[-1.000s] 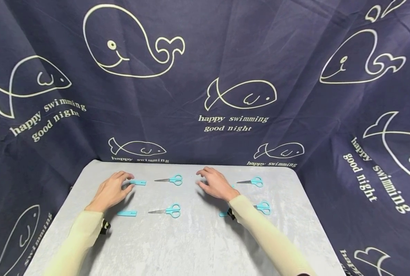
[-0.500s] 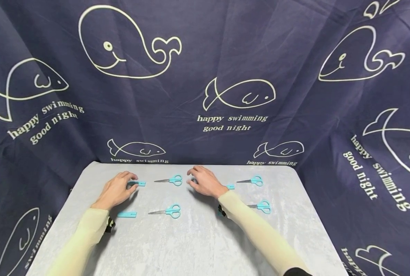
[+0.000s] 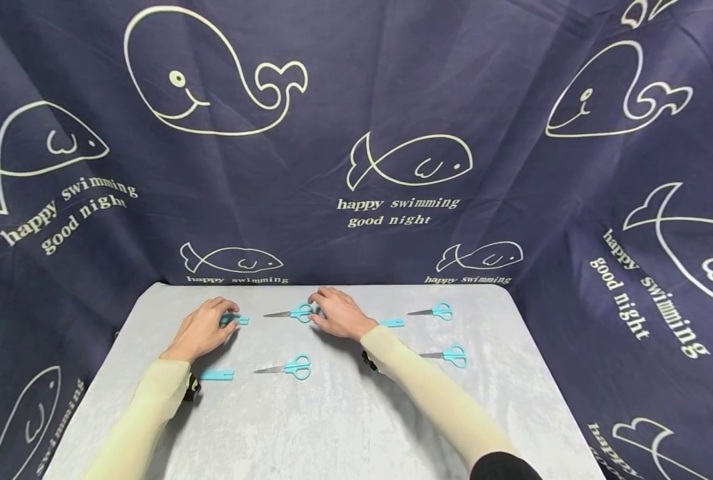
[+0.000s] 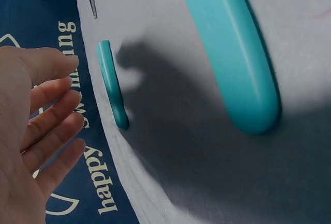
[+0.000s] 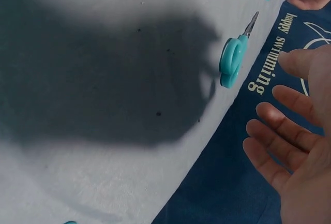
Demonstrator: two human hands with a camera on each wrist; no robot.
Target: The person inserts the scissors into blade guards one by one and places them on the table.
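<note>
My left hand (image 3: pixel 203 328) hovers with relaxed fingers over a teal scissors sheath (image 3: pixel 244 321) at the back left of the table. In the left wrist view the fingers are spread beside that sheath (image 4: pixel 113 87), holding nothing. My right hand (image 3: pixel 340 315) has reached the teal handles of the back left scissors (image 3: pixel 302 313), its fingertips overlapping the loops in the head view. From the right wrist, these scissors (image 5: pixel 232 61) lie on the table and the bent fingers stand apart from them. Their grey blades point left, toward the sheath.
A second sheath (image 3: pixel 217 375) and scissors (image 3: pixel 298 367) lie nearer on the left. On the right are a sheath (image 3: pixel 392 323), back scissors (image 3: pixel 442 311) and front scissors (image 3: pixel 454 356), partly behind my right sleeve. A dark blue printed curtain (image 3: pixel 308 220) surrounds the grey table (image 3: pixel 308 427).
My right hand has moved left to the back left scissors' handles, uncovering more of the right sheath. My left hand has shifted slightly right, over its sheath.
</note>
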